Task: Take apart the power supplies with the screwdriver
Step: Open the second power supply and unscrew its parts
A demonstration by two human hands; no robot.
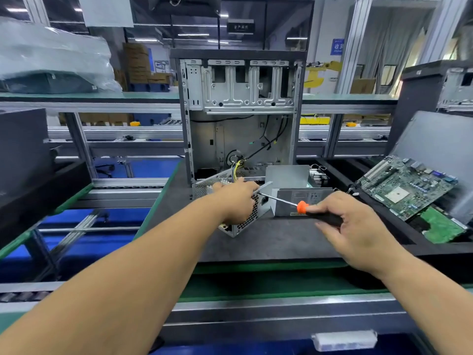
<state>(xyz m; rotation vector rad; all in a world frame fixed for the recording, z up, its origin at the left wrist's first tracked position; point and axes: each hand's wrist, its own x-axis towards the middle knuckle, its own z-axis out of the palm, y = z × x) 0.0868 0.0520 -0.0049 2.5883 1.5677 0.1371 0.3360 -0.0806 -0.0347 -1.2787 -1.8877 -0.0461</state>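
The right hand [355, 226] has its grip closed round the black handle of a screwdriver with an orange collar and thin steel shaft [302, 207]; the shaft points left and slightly up, its tip meeting the side of a grey perforated-metal power supply box [249, 216]. The left hand [236, 201] lies over the top of that box, grip curled down on its upper edge, holding it tilted on the dark grey desk [268, 242]. Yellow and black cables [236, 167] rise from the box behind the left hand. Just right of it stands a second grey power supply with a label on its side [302, 198]. Behind both stands an open grey steel computer case [240, 111]. To the right, green circuit boards [407, 185] lean in a black tray.
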